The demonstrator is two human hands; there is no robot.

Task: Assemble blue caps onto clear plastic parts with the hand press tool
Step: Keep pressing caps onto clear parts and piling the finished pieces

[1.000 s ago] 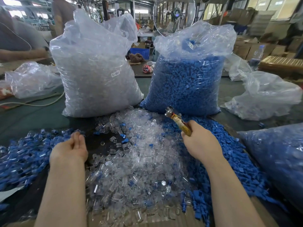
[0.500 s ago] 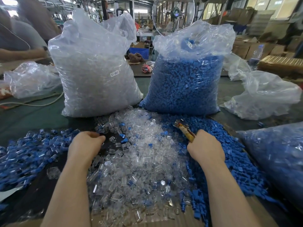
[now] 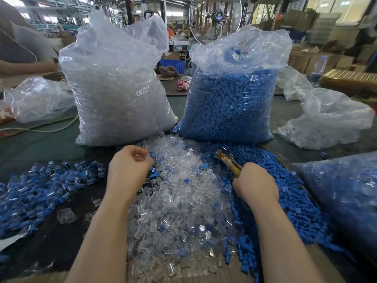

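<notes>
Pinching clear part (image 3: 138,156), left hand (image 3: 128,170) over clear pile (image 3: 179,197). Right hand (image 3: 256,183) grips press tool (image 3: 227,161) above blue caps (image 3: 285,190). Finished pieces (image 3: 40,190) heaped left; both sacks near full, most work remains.

Both bare forearms reached forward from the near edge of the worktop. The left hand (image 3: 129,168) was knuckles-up, fingers curled in a pinching grip. The right hand (image 3: 256,183) was fisted, its grip closed round a tool handle.

Fan (image 3: 217,16) behind; water bottle (image 3: 317,68), cardboard boxes (image 3: 302,60) far right
</notes>
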